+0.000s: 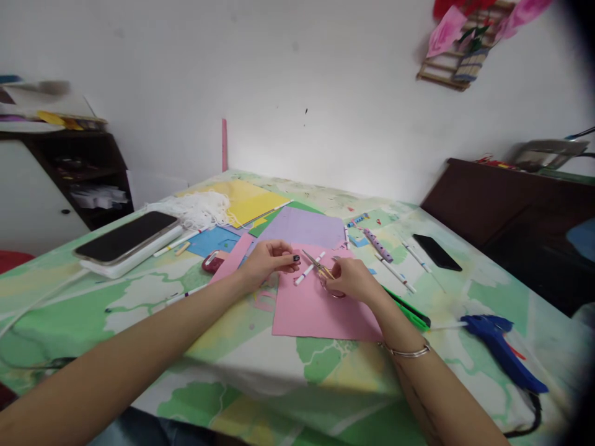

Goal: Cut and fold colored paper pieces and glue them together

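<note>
My right hand [351,279] is closed on the handles of a pair of scissors [317,264], whose blades point up and left over a pink sheet [320,316]. On that sheet, beneath the blades, lies a white marker pen [304,275] with purple bands. Just left of the blade tips, my left hand [271,262] has its thumb and fingers pinched together. Anything held between them is too small to make out. Behind both hands a lilac sheet [302,224] lies partly against the pink one.
To the right are a green cutter [413,313], a blue glue gun [504,350] and a black phone [437,252]. On the left lie another phone [127,235] on a white block, white yarn [195,207] and a dark red object [212,262]. Several markers are scattered about.
</note>
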The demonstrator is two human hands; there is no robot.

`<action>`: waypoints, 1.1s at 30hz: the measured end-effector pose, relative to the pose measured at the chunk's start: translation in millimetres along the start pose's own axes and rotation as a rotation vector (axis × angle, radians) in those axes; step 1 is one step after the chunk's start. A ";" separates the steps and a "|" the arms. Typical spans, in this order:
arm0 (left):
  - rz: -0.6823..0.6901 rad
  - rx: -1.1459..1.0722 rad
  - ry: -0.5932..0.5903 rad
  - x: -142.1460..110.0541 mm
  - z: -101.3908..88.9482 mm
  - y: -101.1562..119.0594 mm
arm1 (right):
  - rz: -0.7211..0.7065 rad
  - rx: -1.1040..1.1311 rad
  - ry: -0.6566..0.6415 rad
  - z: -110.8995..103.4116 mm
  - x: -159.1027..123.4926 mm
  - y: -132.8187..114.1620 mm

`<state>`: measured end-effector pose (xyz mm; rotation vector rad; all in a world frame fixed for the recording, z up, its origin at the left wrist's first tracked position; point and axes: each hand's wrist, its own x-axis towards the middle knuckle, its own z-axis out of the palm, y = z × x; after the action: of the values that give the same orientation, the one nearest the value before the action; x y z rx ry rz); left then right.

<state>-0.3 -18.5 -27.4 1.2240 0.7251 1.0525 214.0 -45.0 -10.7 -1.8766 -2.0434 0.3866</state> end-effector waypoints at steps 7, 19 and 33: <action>-0.020 0.023 0.009 -4.1 5.0 4.3 | -0.013 0.432 -0.009 -3.1 -2.6 -5.5; -0.008 0.059 -0.024 -8.2 13.3 12.9 | -0.296 0.264 0.297 21.2 -23.5 -32.8; 0.000 0.051 -0.047 -10.1 18.0 11.9 | -0.367 0.075 0.405 27.4 -22.7 -33.0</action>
<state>9.1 -34.7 -12.7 1.2887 0.7196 1.0077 174.2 -69.9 -23.2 -1.3592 -1.9954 -0.0132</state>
